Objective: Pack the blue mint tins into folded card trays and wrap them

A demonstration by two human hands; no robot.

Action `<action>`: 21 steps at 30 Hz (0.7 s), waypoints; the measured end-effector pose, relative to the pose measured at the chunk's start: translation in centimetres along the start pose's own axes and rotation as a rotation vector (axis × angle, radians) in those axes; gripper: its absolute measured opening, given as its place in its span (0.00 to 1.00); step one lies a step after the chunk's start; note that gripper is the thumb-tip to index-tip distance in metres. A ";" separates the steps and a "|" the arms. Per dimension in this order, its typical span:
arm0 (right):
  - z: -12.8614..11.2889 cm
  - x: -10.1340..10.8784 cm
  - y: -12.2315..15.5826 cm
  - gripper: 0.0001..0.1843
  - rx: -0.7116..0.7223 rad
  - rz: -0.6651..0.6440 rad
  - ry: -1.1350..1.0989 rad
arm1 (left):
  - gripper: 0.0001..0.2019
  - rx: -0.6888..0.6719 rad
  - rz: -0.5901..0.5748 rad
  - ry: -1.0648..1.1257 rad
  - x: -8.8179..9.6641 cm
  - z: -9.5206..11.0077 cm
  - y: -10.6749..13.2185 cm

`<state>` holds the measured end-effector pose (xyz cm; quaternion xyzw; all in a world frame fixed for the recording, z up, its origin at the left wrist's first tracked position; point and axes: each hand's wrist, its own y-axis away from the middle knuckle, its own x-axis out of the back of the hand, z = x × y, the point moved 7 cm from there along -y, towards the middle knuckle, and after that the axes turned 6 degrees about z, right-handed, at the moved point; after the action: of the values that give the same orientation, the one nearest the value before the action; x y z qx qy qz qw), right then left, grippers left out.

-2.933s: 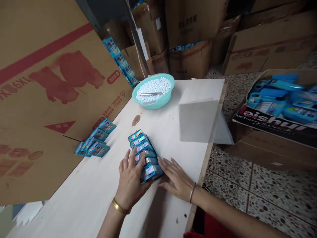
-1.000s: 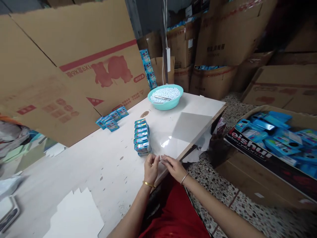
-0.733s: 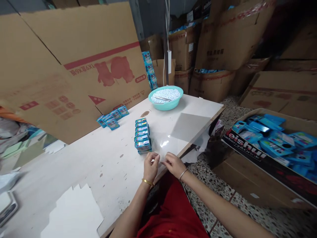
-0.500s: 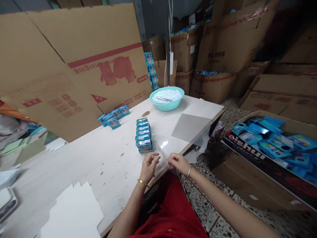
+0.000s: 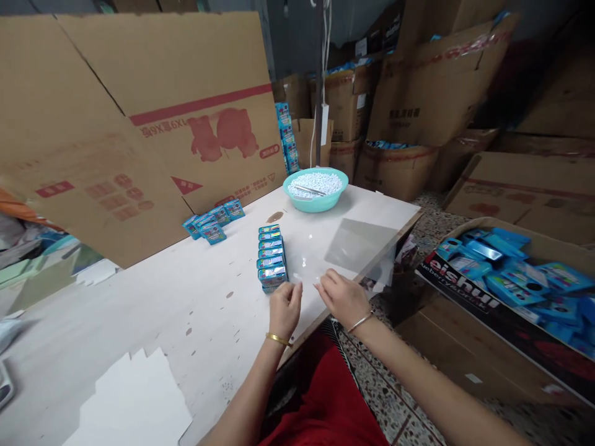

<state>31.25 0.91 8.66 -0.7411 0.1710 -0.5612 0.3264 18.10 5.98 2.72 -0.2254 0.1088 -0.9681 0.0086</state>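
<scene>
My left hand (image 5: 284,308) and my right hand (image 5: 343,297) are at the near edge of the white table (image 5: 195,303). Each pinches a near corner of a clear plastic sheet (image 5: 311,260) that lies flat on the table. Just left of the sheet stands a row of several small blue packets (image 5: 271,257), touching side by side. My left hand is right below the nearest packet. A second loose cluster of blue packets (image 5: 212,218) lies farther left by the cardboard.
A teal bowl (image 5: 316,188) of white pellets sits at the table's far end. A big cardboard sheet (image 5: 139,124) leans along the left. White card pieces (image 5: 134,402) lie near left. A box of blue packets (image 5: 511,272) is on the floor right.
My hands left the packet row and took hold of the clear sheet at the table edge. In the last half second they moved forward, laying it flatter beside the packets.
</scene>
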 end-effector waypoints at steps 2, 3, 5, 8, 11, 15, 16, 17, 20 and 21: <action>0.1 -1.9 0.4 0.14 -0.012 -0.053 -0.007 | 0.16 -0.039 0.045 -0.188 0.8 -0.2 0.0; 0.5 -2.5 0.6 0.13 -0.034 -0.059 -0.018 | 0.17 -0.043 0.041 -0.247 1.1 -0.3 0.1; 1.5 -2.8 0.5 0.13 -0.097 -0.035 -0.028 | 0.17 -0.070 -0.009 -0.242 1.7 -0.1 0.1; 3.6 -2.2 -0.5 0.13 -0.189 0.041 0.019 | 0.15 -0.123 0.090 -0.044 4.4 0.4 -1.4; 4.9 -2.5 -2.2 0.12 -0.221 0.091 0.090 | 0.13 0.089 0.369 0.204 8.4 -2.6 -5.2; 4.2 -7.6 -4.0 0.10 -0.235 -0.038 0.047 | 0.22 0.591 0.318 0.408 7.6 -9.1 -9.8; 3.6 -9.6 -4.0 0.09 -0.243 -0.099 -0.005 | 0.25 0.651 0.267 0.431 6.7 -10.0 -10.4; 3.0 -11.7 -3.9 0.09 -0.260 -0.155 -0.085 | 0.27 0.687 0.211 0.471 5.7 -10.5 -10.8; 1.4 -16.8 -2.8 0.09 -0.345 -0.223 -0.378 | 0.31 0.771 0.068 0.688 2.1 -10.7 -10.8; 1.2 -17.9 -2.4 0.09 -0.371 -0.218 -0.441 | 0.32 0.788 0.048 0.762 1.2 -10.5 -10.6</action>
<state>26.54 14.06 -2.82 -0.9060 0.1147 -0.3777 0.1527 12.76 18.46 -3.64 0.1642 -0.2614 -0.9483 0.0742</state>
